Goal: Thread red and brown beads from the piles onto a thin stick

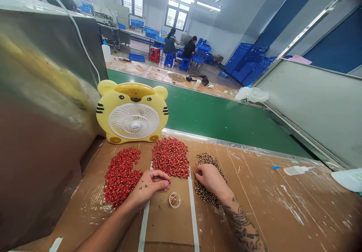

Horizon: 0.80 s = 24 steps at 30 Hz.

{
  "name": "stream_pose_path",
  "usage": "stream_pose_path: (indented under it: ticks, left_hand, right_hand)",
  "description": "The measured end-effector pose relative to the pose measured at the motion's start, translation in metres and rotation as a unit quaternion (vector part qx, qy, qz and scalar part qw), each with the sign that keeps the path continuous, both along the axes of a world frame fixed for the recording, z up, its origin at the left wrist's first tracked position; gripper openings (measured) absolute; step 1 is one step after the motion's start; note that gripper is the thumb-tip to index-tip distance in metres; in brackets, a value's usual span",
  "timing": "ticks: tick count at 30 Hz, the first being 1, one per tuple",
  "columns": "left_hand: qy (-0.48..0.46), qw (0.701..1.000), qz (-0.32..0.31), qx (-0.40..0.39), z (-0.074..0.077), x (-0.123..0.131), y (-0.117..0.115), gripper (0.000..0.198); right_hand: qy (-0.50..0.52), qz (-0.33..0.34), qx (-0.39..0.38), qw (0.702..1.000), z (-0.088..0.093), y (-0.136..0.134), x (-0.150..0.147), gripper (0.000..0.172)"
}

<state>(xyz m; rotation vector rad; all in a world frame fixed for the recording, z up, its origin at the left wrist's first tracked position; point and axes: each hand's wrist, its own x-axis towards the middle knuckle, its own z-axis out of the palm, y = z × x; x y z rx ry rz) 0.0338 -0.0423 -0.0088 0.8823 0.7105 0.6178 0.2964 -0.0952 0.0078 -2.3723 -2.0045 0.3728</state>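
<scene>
Holds red bit [169,182] in L hand [147,187], clamped btwn thumb and fingertips. Curves R hand [209,176] over gold heap [207,197], w/ thumb and index at heap's L edge; can't tell if fully together or clamped on a bit. Has cup [174,200] just below L fingertips, apart from both hands. Has a gap btwn hands, running toward wearer over card [169,229], edged w/ tape [195,222] on both sides. Has L heap [120,180] just L of L hand, mid heap [169,155] just beyond L fingertips. Past heaps, has fan [135,125], then steel edge [215,141] and belt [209,114]. R of R hand, has wide stretch of bench [263,195] for moving, out to bottle [295,170]. Well L of L hand, meets metal box [42,93].
</scene>
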Motion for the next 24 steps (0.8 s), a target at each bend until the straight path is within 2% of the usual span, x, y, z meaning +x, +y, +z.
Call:
stream_pose_path:
  ticks: [9,18,22,24]
  left_hand:
    - [0.002,1.000,-0.002,0.004,-0.003,0.000,0.000,0.021]
    - [0.011,1.000,0.000,0.014,-0.004,-0.001,0.002,0.020]
    - [0.029,0.998,0.023,0.049,-0.006,0.000,0.002,0.017]
    - [0.039,0.995,0.035,0.081,-0.007,0.000,0.001,0.016]
  right_hand:
    - [0.055,0.030,0.018,0.998,0.007,-0.001,0.001,0.020]
    - [0.102,0.027,0.066,0.992,0.000,-0.002,-0.004,0.021]
    - [0.138,0.003,0.103,0.985,0.002,-0.013,-0.013,0.018]
    - [0.196,-0.014,0.130,0.972,0.003,-0.019,-0.026,0.018]
